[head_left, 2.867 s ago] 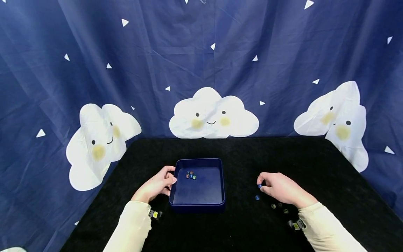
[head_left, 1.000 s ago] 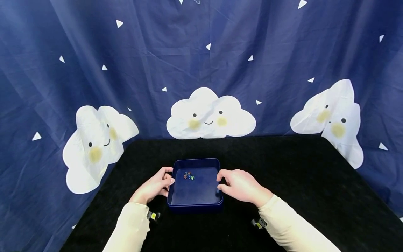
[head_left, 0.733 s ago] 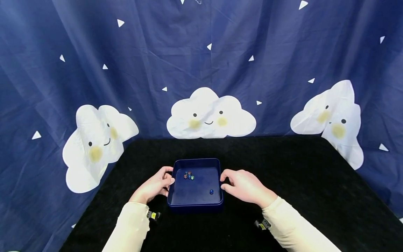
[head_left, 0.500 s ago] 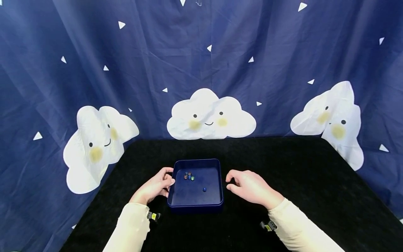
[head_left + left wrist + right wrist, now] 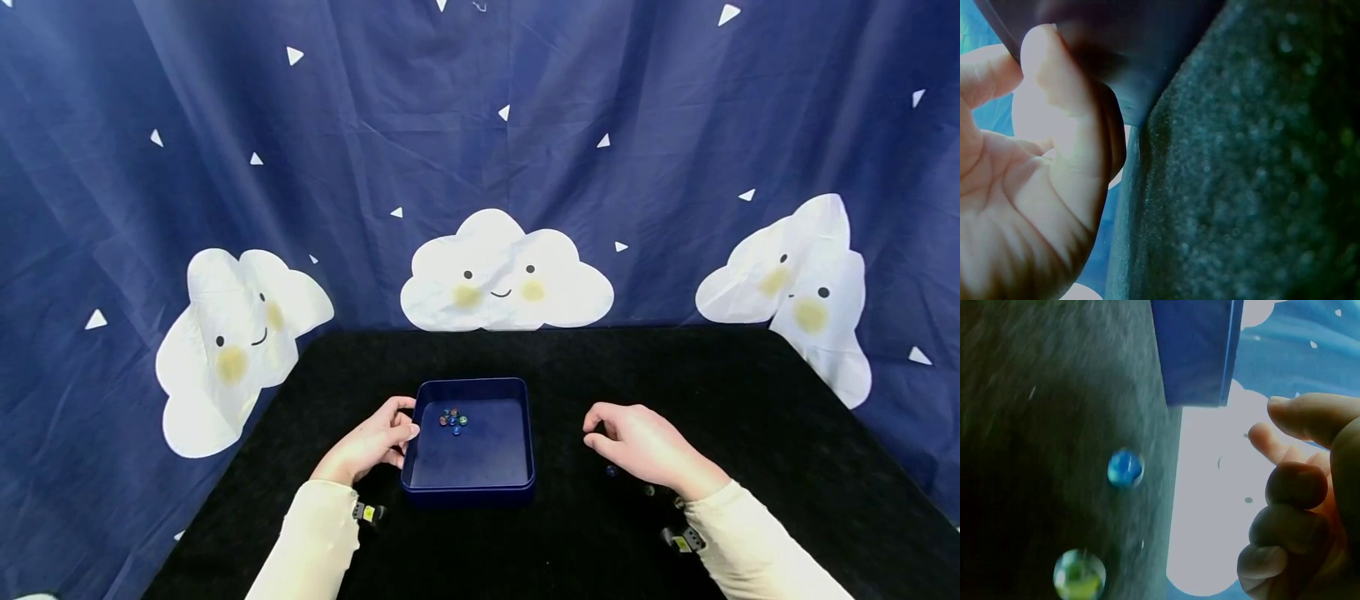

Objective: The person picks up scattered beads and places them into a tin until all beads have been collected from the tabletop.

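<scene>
My left hand grips the left wall of a square dark blue tray, thumb at the rim; the wall also shows in the left wrist view. Several small glass marbles cluster in the tray's left part, with a blue marble just in front of them. Right of the tray, my right hand is over the black cloth, thumb and index finger apart with nothing between them. Beneath it lie a blue marble and a green-yellow marble. Its wrist partly hides another marble.
A black cloth covers the table. Behind it hangs a dark blue curtain with white clouds and triangles. Small cameras sit on the left wrist and the right wrist.
My right hand carried a blue marble to the tray, let it go inside, then moved back right. The marble rolled left to the cluster. My left hand kept its grip.
</scene>
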A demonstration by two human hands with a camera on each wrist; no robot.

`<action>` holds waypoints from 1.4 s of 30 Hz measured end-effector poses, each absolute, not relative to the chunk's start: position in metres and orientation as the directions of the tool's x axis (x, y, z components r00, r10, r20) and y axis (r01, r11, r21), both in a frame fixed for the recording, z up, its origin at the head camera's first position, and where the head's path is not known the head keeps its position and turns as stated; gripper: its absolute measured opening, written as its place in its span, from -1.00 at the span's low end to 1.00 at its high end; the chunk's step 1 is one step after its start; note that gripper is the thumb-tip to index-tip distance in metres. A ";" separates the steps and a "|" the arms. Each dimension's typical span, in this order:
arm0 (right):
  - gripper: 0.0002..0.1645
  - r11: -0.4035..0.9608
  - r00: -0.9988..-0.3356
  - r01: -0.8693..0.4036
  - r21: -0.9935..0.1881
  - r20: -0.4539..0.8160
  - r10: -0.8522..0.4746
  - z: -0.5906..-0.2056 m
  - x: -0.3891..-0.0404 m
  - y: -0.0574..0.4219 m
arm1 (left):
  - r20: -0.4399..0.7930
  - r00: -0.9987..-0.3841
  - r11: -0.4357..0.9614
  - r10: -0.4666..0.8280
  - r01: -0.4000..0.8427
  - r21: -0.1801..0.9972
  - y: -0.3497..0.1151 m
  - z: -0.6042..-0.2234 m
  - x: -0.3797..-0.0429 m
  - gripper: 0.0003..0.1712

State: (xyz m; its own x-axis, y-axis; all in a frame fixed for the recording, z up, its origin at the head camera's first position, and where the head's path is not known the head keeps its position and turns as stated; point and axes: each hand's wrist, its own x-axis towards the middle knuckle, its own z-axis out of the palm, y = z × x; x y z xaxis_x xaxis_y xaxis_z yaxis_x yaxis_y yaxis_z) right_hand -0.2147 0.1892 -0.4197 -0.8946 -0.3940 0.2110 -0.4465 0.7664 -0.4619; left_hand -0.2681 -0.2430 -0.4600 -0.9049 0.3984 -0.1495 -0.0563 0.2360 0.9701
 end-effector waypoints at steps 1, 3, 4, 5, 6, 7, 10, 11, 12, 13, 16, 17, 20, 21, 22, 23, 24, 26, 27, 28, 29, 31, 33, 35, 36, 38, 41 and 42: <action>-0.88 0.772 -0.899 -0.438 -0.461 0.208 -0.386 -0.420 -0.214 0.193 | -0.152 -0.906 0.237 0.395 -0.059 0.970 -0.243 -0.460 -0.268 -0.36; -0.87 0.784 -0.907 -0.421 -0.456 0.201 -0.370 -0.420 -0.213 0.200 | -0.155 -0.908 0.238 0.390 -0.063 0.969 -0.243 -0.460 -0.267 -0.36; -0.86 0.789 -0.912 -0.410 -0.457 0.194 -0.362 -0.421 -0.212 0.203 | -0.154 -0.908 0.239 0.390 -0.062 0.969 -0.242 -0.460 -0.268 -0.37; -0.85 0.795 -0.916 -0.400 -0.457 0.186 -0.354 -0.421 -0.211 0.207 | -0.156 -0.909 0.240 0.387 -0.064 0.969 -0.242 -0.460 -0.268 -0.37; -0.83 0.800 -0.921 -0.389 -0.457 0.177 -0.347 -0.422 -0.210 0.210 | -0.154 -0.908 0.241 0.389 -0.061 0.969 -0.242 -0.459 -0.268 -0.37; -0.82 0.801 -0.924 -0.382 -0.460 0.170 -0.343 -0.422 -0.209 0.213 | -0.153 -0.908 0.244 0.389 -0.059 0.968 -0.242 -0.459 -0.268 -0.38; -0.81 0.808 -0.929 -0.368 -0.459 0.151 -0.337 -0.424 -0.207 0.220 | -0.155 -0.909 0.250 0.387 -0.058 0.966 -0.242 -0.458 -0.269 -0.40; -0.81 0.811 -0.930 -0.367 -0.456 0.147 -0.338 -0.424 -0.206 0.221 | -0.155 -0.910 0.252 0.384 -0.058 0.966 -0.242 -0.458 -0.269 -0.40; -0.81 0.813 -0.929 -0.369 -0.450 0.147 -0.339 -0.425 -0.206 0.223 | -0.154 -0.910 0.252 0.384 -0.057 0.966 -0.242 -0.457 -0.269 -0.41; -0.80 0.815 -0.928 -0.371 -0.446 0.146 -0.343 -0.426 -0.206 0.225 | -0.155 -0.912 0.252 0.381 -0.059 0.966 -0.242 -0.457 -0.269 -0.41; -0.81 0.815 -0.925 -0.377 -0.440 0.126 -0.359 -0.429 -0.205 0.231 | -0.151 -0.910 0.246 0.386 -0.056 0.968 -0.241 -0.456 -0.269 -0.40; -0.81 0.812 -0.923 -0.377 -0.445 0.114 -0.366 -0.430 -0.204 0.233 | -0.149 -0.909 0.243 0.389 -0.054 0.968 -0.240 -0.456 -0.269 -0.40; -0.81 0.810 -0.917 -0.388 -0.439 0.094 -0.388 -0.432 -0.201 0.239 | -0.149 -0.906 0.239 0.396 -0.054 0.969 -0.240 -0.456 -0.268 -0.38; -0.81 0.811 -0.914 -0.393 -0.432 0.093 -0.394 -0.432 -0.200 0.241 | -0.149 -0.906 0.240 0.395 -0.055 0.969 -0.239 -0.456 -0.268 -0.38; -0.80 0.813 -0.912 -0.400 -0.422 0.094 -0.400 -0.432 -0.199 0.243 | -0.149 -0.907 0.241 0.394 -0.055 0.969 -0.239 -0.456 -0.268 -0.38; -0.79 0.814 -0.909 -0.408 -0.414 0.096 -0.407 -0.432 -0.198 0.244 | -0.148 -0.908 0.242 0.391 -0.054 0.969 -0.239 -0.456 -0.268 -0.37; -0.78 0.814 -0.906 -0.414 -0.407 0.094 -0.413 -0.432 -0.197 0.246 | -0.149 -0.910 0.245 0.387 -0.055 0.968 -0.239 -0.456 -0.268 -0.37; -0.75 0.813 -0.901 -0.419 -0.405 0.074 -0.428 -0.431 -0.196 0.249 | -0.151 -0.912 0.250 0.381 -0.055 0.967 -0.240 -0.456 -0.269 -0.37; -0.74 0.811 -0.898 -0.419 -0.409 0.052 -0.438 -0.431 -0.195 0.250 | -0.150 -0.913 0.251 0.379 -0.055 0.967 -0.240 -0.456 -0.269 -0.37; -0.72 0.808 -0.893 -0.418 -0.416 0.027 -0.448 -0.431 -0.194 0.252 | -0.150 -0.913 0.250 0.379 -0.055 0.967 -0.240 -0.456 -0.269 -0.38; -0.70 0.806 -0.889 -0.415 -0.422 0.000 -0.458 -0.431 -0.193 0.253 | -0.151 -0.912 0.250 0.381 -0.055 0.967 -0.240 -0.456 -0.269 -0.38; -0.66 0.805 -0.880 -0.412 -0.426 -0.045 -0.474 -0.433 -0.192 0.255 | -0.154 -0.910 0.250 0.385 -0.057 0.967 -0.240 -0.456 -0.269 -0.38; -0.63 0.805 -0.872 -0.415 -0.423 -0.066 -0.485 -0.436 -0.192 0.256 | -0.156 -0.911 0.252 0.382 -0.060 0.966 -0.240 -0.456 -0.269 -0.39; -0.62 0.801 -0.867 -0.427 -0.421 -0.061 -0.494 -0.439 -0.193 0.256 | -0.159 -0.911 0.256 0.379 -0.062 0.965 -0.240 -0.456 -0.269 -0.38; -0.62 0.798 -0.865 -0.433 -0.420 -0.053 -0.498 -0.440 -0.193 0.256 | -0.159 -0.912 0.258 0.377 -0.062 0.964 -0.240 -0.456 -0.269 -0.38; -0.62 0.790 -0.861 -0.447 -0.419 -0.037 -0.508 -0.442 -0.194 0.256 | -0.159 -0.913 0.259 0.375 -0.062 0.964 -0.241 -0.457 -0.269 -0.38; -0.64 0.778 -0.852 -0.466 -0.421 -0.026 -0.524 -0.444 -0.195 0.254 | -0.163 -0.912 0.254 0.376 -0.067 0.965 -0.243 -0.457 -0.268 -0.37; -0.65 0.776 -0.849 -0.470 -0.420 -0.025 -0.527 -0.445 -0.196 0.253 | -0.165 -0.912 0.252 0.375 -0.071 0.965 -0.243 -0.458 -0.267 -0.37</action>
